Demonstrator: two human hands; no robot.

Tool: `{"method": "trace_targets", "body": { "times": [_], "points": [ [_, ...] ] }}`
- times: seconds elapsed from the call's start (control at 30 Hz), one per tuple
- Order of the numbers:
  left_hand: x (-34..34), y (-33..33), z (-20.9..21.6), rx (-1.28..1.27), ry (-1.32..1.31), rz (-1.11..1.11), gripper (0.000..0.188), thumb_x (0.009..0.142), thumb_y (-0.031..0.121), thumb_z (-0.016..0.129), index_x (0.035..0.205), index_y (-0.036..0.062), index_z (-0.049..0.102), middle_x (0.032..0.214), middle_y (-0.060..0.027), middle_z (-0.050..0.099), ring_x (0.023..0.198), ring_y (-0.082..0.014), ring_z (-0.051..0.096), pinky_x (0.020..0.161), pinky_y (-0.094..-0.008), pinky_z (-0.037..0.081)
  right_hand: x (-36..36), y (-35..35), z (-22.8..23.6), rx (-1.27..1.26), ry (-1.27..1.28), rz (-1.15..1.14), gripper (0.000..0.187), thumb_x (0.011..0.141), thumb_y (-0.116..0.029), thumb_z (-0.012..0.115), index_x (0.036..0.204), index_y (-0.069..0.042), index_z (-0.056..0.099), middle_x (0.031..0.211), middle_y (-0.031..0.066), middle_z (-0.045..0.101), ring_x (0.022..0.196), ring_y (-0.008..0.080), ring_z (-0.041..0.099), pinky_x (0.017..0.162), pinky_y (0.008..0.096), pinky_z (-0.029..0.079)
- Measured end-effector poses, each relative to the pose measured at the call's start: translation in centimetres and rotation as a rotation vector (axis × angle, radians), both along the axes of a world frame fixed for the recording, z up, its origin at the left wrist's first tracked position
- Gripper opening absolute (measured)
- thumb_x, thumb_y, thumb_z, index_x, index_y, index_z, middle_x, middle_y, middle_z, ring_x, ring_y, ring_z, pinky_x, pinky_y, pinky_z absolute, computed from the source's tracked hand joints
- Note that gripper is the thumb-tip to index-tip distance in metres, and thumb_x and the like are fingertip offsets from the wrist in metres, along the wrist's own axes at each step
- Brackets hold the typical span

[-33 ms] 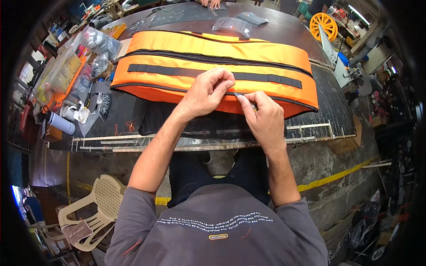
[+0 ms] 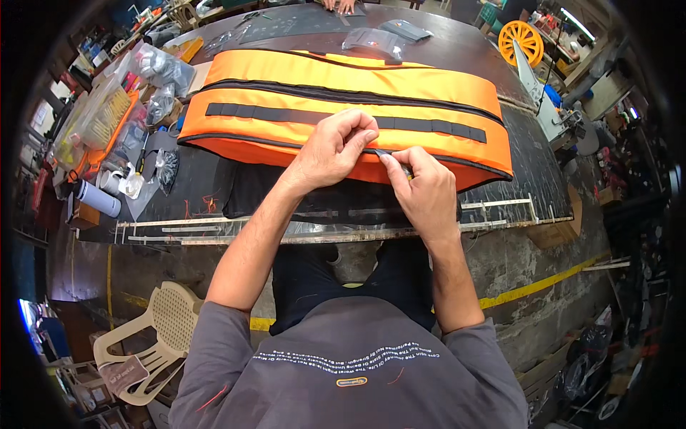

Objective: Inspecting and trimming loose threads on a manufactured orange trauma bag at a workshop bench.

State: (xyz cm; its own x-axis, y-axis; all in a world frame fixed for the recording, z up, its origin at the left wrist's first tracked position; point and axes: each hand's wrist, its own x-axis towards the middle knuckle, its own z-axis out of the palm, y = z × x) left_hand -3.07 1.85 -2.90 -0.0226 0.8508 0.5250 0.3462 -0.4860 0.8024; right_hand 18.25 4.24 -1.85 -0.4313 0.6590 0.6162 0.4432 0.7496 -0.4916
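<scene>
A long orange bag (image 2: 300, 70) with black piping and a black webbing strip lies across the dark table in front of me. My left hand (image 2: 334, 149) rests over its near edge, thumb and fingers pinched together. Whatever is in that pinch is too small or hidden to make out. Just to the right, my right hand (image 2: 423, 179) is closed around a small bladed tool (image 2: 383, 152) with some yellow on it. The tool's dark pointed tip touches or nearly touches the black piping between my hands. Most of its handle is hidden in my fingers.
On the left of the table (image 2: 457, 50) stand clear plastic bins (image 2: 107, 118), a white bottle (image 2: 98, 199) and plastic-wrapped items. Clear packets (image 2: 373, 43) lie behind the bag. Another person's hands (image 2: 339, 6) show at the far edge. A beige chair (image 2: 168, 322) stands at lower left.
My right hand has shifted very slightly, and a little more of the tool's blade shows. My left hand and the bag look unmoved.
</scene>
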Motion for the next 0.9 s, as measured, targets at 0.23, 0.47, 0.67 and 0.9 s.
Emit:
{"method": "trace_targets", "body": {
  "times": [0.23, 0.47, 0.67, 0.9],
  "points": [
    [0.07, -0.29, 0.20, -0.034, 0.014, -0.006, 0.010, 0.108, 0.007, 0.066, 0.105, -0.0018, 0.064, 0.092, -0.0040, 0.060, 0.083, -0.0123, 0.054, 0.074, -0.0297, 0.049, -0.47, -0.28, 0.08, 0.001, -0.020, -0.020, 0.026, 0.100, -0.025, 0.079, 0.093, -0.003, 0.069, 0.086, 0.0171, 0.075, 0.078, 0.0379, 0.075, 0.067, 0.0472, 0.058],
    [0.42, -0.46, 0.60, -0.024, 0.015, 0.003, 0.009, 0.105, 0.006, 0.067, 0.104, -0.0027, 0.065, 0.090, -0.0083, 0.062, 0.081, -0.0160, 0.057, 0.074, -0.0331, 0.050, -0.33, -0.21, -0.04, -0.017, -0.012, -0.046, 0.025, 0.099, -0.025, 0.081, 0.093, -0.002, 0.071, 0.085, 0.0170, 0.076, 0.077, 0.0367, 0.075, 0.067, 0.0461, 0.058],
    [0.45, -0.26, 0.32, -0.023, -0.004, 0.004, 0.008, 0.105, 0.005, 0.066, 0.103, -0.0024, 0.064, 0.090, -0.0073, 0.062, 0.082, -0.0147, 0.056, 0.074, -0.0324, 0.050, -0.30, -0.17, -0.03, -0.035, -0.012, -0.032, 0.027, 0.100, -0.026, 0.079, 0.092, -0.002, 0.069, 0.085, 0.0175, 0.075, 0.078, 0.0387, 0.075, 0.067, 0.0486, 0.058],
    [-0.03, -0.54, 0.35, 0.006, -0.043, 0.017, 0.009, 0.107, 0.007, 0.065, 0.103, -0.0012, 0.064, 0.090, -0.0058, 0.061, 0.083, -0.0137, 0.055, 0.072, -0.0313, 0.048, -0.31, -0.01, -0.47, -0.022, 0.050, -0.016, 0.024, 0.098, -0.027, 0.081, 0.097, -0.005, 0.071, 0.086, 0.0159, 0.075, 0.077, 0.0374, 0.075, 0.067, 0.0478, 0.058]
  ]
}}
